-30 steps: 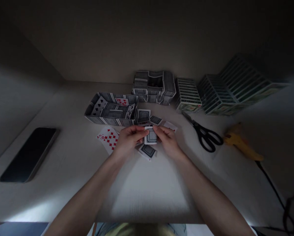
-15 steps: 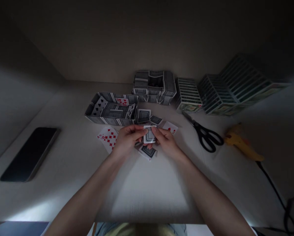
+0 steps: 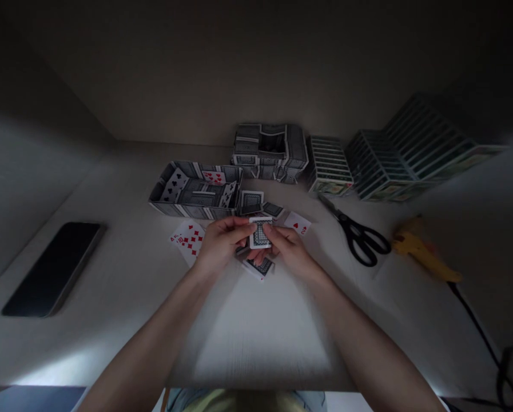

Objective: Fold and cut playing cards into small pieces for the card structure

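Note:
Between my two hands is a playing card (image 3: 260,234), its patterned back facing up. My left hand (image 3: 224,239) pinches its left edge between thumb and fingers. On the opposite edge, my right hand (image 3: 289,243) presses with the thumb on top and fingers underneath. Just below lies a face-down card (image 3: 260,266) on the table, partly hidden by my fingers. Beyond the hands are more cards (image 3: 251,200). A two of hearts (image 3: 298,222) rests by my right hand, and a ten of diamonds (image 3: 190,241) lies left of my left hand.
An open box made of cards (image 3: 196,210) stands behind my left hand, with another card structure (image 3: 270,153) farther back. Several slatted card stacks (image 3: 330,166) line the right rear. Scissors (image 3: 359,237), a yellow glue gun (image 3: 425,254) with a cord, and a phone (image 3: 52,269) lie around.
The held card has shifted very slightly up and left, and my right fingers have moved a little beneath it. Both hands still grip it; the surrounding things stay put.

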A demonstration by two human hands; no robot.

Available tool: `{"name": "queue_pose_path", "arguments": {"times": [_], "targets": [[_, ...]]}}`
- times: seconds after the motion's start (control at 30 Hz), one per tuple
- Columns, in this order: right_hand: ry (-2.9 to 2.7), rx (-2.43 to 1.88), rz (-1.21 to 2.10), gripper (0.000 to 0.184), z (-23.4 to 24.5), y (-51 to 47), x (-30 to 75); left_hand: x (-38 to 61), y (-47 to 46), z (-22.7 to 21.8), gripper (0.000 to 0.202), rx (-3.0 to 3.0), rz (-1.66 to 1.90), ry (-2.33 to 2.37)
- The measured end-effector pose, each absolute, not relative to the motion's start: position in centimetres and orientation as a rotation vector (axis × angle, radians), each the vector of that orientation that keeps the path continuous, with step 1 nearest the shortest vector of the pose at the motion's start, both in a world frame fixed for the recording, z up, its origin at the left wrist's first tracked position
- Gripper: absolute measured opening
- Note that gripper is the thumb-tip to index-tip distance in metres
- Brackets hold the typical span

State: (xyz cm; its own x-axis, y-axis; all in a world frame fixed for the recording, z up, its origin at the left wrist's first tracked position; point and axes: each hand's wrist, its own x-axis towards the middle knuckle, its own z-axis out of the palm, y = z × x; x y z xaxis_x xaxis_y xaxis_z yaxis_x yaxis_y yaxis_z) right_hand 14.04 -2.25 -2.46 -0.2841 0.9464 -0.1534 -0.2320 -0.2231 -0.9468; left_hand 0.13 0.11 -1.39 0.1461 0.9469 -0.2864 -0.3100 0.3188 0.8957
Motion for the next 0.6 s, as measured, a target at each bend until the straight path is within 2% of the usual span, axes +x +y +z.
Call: {"name": "queue_pose_path", "arguments": {"times": [0.5,0.6], "targets": [[-1.165,-1.058,1.56,0.052,-2.37,-2.1,14.14,0.07,0.37,-1.3,0.022,0.914,0.99,1.052],[-1.143,-1.06,1.534,0.052,-2.54,-2.01,14.32,0.27,0.27,-1.24,0.032,1.063,0.989,1.147]]}}
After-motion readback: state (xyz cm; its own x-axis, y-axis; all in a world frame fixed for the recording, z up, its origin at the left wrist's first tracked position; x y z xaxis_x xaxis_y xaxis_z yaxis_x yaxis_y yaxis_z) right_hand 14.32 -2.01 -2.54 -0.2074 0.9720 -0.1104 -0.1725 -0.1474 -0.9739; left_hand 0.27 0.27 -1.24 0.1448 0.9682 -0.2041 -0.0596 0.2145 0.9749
